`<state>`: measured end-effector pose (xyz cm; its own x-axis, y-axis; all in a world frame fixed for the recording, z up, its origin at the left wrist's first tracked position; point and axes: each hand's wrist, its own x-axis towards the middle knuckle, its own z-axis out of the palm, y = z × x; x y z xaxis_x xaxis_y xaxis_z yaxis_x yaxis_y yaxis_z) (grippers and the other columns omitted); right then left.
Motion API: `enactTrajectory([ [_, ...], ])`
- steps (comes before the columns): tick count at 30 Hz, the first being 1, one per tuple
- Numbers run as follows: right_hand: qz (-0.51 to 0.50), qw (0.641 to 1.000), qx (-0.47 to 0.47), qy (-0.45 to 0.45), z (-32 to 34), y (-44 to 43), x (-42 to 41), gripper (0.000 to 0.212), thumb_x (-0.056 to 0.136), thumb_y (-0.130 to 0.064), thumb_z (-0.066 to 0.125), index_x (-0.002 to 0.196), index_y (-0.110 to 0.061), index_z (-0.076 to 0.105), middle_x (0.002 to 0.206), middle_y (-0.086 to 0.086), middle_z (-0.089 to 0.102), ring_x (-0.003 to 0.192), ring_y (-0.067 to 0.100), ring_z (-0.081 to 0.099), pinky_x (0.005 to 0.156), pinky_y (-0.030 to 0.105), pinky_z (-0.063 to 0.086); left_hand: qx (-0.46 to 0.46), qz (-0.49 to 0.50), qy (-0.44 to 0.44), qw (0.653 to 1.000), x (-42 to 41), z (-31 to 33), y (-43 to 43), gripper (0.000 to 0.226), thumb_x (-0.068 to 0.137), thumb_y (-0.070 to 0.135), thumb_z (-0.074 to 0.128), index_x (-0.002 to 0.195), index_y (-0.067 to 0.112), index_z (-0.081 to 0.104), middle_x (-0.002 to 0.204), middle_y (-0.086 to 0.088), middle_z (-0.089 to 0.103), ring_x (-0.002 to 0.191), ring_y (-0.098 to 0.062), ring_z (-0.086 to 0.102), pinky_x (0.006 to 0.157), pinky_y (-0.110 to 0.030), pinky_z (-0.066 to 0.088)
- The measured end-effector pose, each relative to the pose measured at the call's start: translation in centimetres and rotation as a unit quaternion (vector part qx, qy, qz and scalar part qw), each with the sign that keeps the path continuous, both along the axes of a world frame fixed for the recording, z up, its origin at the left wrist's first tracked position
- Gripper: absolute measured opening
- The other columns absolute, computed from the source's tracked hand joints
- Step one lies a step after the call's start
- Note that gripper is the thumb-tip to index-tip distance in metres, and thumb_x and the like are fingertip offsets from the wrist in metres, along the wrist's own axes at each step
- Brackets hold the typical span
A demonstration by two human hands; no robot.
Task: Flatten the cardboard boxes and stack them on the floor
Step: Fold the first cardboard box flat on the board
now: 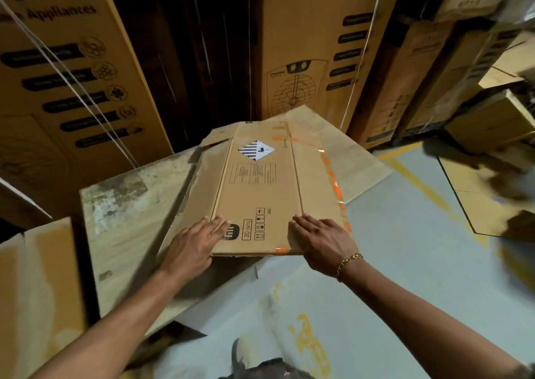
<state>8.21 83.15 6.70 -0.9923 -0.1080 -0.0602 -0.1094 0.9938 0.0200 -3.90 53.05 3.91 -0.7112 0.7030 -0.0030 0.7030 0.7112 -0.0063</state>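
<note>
Both released, fingers straight, the left grip and right grip press the near corners of the flattened box, equally close. Its long axis runs straight away from them, over the right edge of the cardboard stack.

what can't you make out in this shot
Head view only:
Text panel on the flattened box: too small to read.
Logo: partly under the left hand.
Boxes at right: motion blur.
Brand name on the tall carton: cut by the top edge.
</note>
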Motion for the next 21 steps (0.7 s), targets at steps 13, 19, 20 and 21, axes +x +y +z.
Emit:
enactTrajectory([
  [13, -0.027, 0.999, -0.021, -0.005, -1.2, 2.7, 6.0, 0.062, 0.095, -0.014, 0.038, 0.152, -0.035, 0.027, 0.158, -0.017, 0.026, 0.146, 0.009, 0.027, 0.094, 0.034, 0.05, -0.045, -0.001, 0.041, 0.998, 6.0, 0.7, -3.9, 0.094, 0.065, -0.02, 0.058, 0.146, 0.025, 0.044, 0.148, 0.003, 0.048, 0.136, -0.03, 0.046, 0.11, -0.048, 0.035],
  [19, -0.026, 0.997, -0.06, 0.03, -4.3, 1.6, 7.9, 0.068, 0.082, -0.008, 0.059, 0.143, -0.032, 0.046, 0.147, -0.014, 0.046, 0.135, 0.014, 0.047, 0.08, 0.032, 0.057, -0.055, 0.004, 0.094, 0.994, 7.1, -0.9, -5.3, 0.086, 0.054, -0.014, 0.076, 0.133, 0.02, 0.061, 0.133, 0.0, 0.063, 0.123, -0.031, 0.059, 0.103, -0.053, 0.042],
  [20, -0.024, 0.998, -0.054, -0.005, -5.6, 1.0, 8.2, 0.068, 0.086, -0.009, 0.055, 0.147, -0.032, 0.039, 0.152, -0.014, 0.039, 0.139, 0.016, 0.041, 0.084, 0.033, 0.056, -0.095, 0.005, 0.055, 0.994, 7.6, -2.3, -5.7, 0.088, 0.056, -0.011, 0.078, 0.136, 0.021, 0.058, 0.137, 0.0, 0.06, 0.127, -0.032, 0.055, 0.105, -0.056, 0.038],
  [21, -0.022, 0.998, -0.042, -0.045, -6.9, 0.4, 8.4, 0.069, 0.09, -0.009, 0.048, 0.151, -0.033, 0.029, 0.158, -0.014, 0.028, 0.145, 0.016, 0.031, 0.091, 0.034, 0.053, -0.135, 0.01, 0.012, 0.991, 8.1, -3.5, -6.0, 0.089, 0.063, -0.008, 0.075, 0.143, 0.024, 0.05, 0.145, 0.001, 0.052, 0.136, -0.032, 0.046, 0.109, -0.058, 0.03],
])
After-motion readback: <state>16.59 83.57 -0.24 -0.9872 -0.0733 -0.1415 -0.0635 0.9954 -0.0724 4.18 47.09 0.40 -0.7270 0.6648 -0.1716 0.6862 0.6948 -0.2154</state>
